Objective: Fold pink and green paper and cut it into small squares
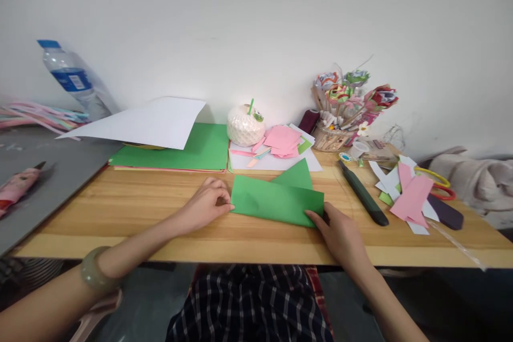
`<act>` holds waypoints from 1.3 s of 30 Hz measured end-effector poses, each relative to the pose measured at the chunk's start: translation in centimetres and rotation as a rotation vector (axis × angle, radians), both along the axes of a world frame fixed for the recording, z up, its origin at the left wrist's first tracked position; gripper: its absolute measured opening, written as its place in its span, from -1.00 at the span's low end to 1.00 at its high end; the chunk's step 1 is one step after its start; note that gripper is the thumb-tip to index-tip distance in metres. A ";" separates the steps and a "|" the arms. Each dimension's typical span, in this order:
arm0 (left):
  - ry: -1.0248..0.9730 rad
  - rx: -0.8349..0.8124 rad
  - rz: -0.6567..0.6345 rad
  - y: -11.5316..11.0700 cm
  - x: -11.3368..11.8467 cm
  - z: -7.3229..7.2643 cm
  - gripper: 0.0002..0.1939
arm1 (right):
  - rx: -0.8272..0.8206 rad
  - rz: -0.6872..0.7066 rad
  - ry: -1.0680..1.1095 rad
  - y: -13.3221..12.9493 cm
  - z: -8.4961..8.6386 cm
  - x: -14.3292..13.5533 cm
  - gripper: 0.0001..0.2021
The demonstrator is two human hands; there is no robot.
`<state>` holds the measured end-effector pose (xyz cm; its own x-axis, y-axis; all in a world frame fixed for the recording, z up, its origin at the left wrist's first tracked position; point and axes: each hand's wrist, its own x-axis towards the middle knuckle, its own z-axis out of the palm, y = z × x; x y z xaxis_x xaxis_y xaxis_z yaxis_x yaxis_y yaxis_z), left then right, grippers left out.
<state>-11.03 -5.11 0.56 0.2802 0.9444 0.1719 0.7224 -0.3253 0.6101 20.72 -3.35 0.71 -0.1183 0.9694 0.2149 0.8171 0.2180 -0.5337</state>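
A folded sheet of green paper (272, 200) lies near the front of the wooden table, its long fold towards me. My left hand (208, 204), with a bangle on the wrist, pinches the paper's left edge between thumb and fingers. At the right end, my right hand (342, 232) grips the lower corner, thumb on top and fingers behind. From behind the folded sheet a pointed green paper piece (298, 173) sticks out; whether it is part of the same sheet I cannot tell.
Behind lie a stack of green paper (208, 144) under a white sheet (152, 120), a white round ornament (245, 127) and pink paper pieces (282, 141). To the right are a dark green cutter-like tool (364, 195), paper scraps (412, 197) and a flower-filled container (331, 138). A water bottle (74, 80) leans left.
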 end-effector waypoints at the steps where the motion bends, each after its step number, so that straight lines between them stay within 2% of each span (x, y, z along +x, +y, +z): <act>1: 0.000 0.000 -0.002 0.0 0.0 0.0 -0.86 | -0.015 0.008 0.020 0.0 0.1 0.1 -0.62; 5: -0.003 0.003 0.000 0.0 0.1 0.0 -0.83 | -0.109 0.109 0.159 -0.1 0.7 0.9 -0.66; 9: -0.007 0.011 -0.002 0.0 0.2 0.0 -0.83 | -0.212 0.205 0.292 -0.5 1.0 1.6 -0.42; 15: -0.011 0.011 0.013 -0.1 0.2 0.0 -0.81 | -0.212 0.129 0.331 -0.3 0.4 1.6 -0.52; 22: -0.062 0.009 0.038 -0.1 0.1 -0.5 -0.79 | -0.180 0.083 0.320 -0.4 0.8 1.1 -0.58; 26: -0.079 0.000 0.063 0.0 0.2 -0.7 -0.74 | -0.175 0.075 0.317 -0.5 0.8 1.2 -0.59; 32: -0.120 0.004 0.154 -0.1 0.5 -0.3 -0.78 | -0.165 0.078 0.310 -0.3 0.6 1.2 -0.59; 39: -0.187 -0.016 0.154 0.3 0.5 -0.7 -0.76 | -0.165 0.090 0.292 -0.2 0.7 1.2 -0.57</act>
<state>-10.57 -4.78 -0.14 0.0975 0.9766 0.1916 0.6366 -0.2091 0.7423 21.97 -3.55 1.42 -0.1613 0.9824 0.0939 0.6059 0.1737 -0.7764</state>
